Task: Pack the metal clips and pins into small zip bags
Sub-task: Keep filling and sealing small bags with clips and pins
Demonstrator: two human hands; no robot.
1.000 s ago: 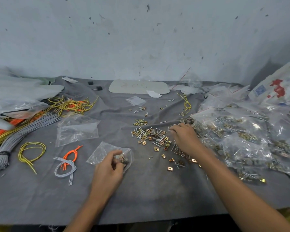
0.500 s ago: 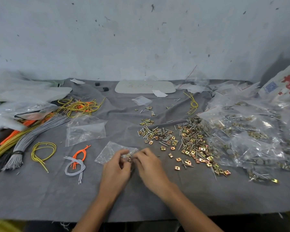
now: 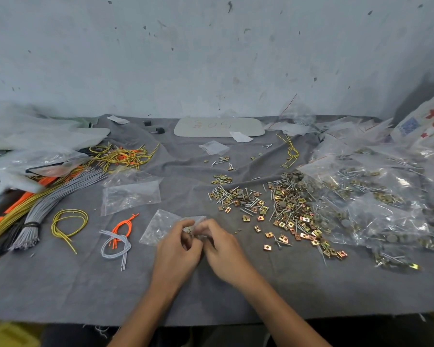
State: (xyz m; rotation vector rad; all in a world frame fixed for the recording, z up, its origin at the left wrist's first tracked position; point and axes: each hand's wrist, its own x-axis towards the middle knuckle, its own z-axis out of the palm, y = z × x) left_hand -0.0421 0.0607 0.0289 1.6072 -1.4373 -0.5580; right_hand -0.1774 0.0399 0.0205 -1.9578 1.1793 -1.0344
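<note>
L hand (image 3: pixel 178 249) & R hand (image 3: pixel 223 249) meet low in the middle of the grey cloth tabletop (image 3: pixel 60 284), at abt 6 o'clock. Both hold the small clear plastic zip bag (image 3: pixel 158 226). It lies flat on the cloth & sticks out from the hands toward 10 o'clock.

L grip is closed: thumb & fingers pinch the bag's open end. R grip is closed too, w/ curled fingers pinching the same end from the other side. A few tiny shiny metal bits (image 3: pixel 189 230) show betw. the two hands. Can't tell how many.

The loose pile of gold square metal clips and thin silver pins (image 3: pixel 286 211) lies on the cloth at 2 o'clock from the hands, near but not touching. Some clips sit alone at the pile's near edge.

At 3 o'clock on the tabletop is a heap of clear plastic bags full of clips & pins (image 3: pixel 386 196). It touches the pile's far side.

A stack of flat empty clear bags (image 3: pixel 130 194) lies at 10 o'clock from the hands.

At 9 o'clock from the hands lie thin orange cords (image 3: pixel 122 225) & short grey cords (image 3: pixel 122 239), crossing each other. A yellow cord loop (image 3: pixel 70 210) is just past them. Further out is a big tied bundle of grey cords (image 3: pixel 43 211).

A white rounded flat board (image 3: pixel 218 126) w/ faint writing lies at 12 o'clock by the wall.
</note>
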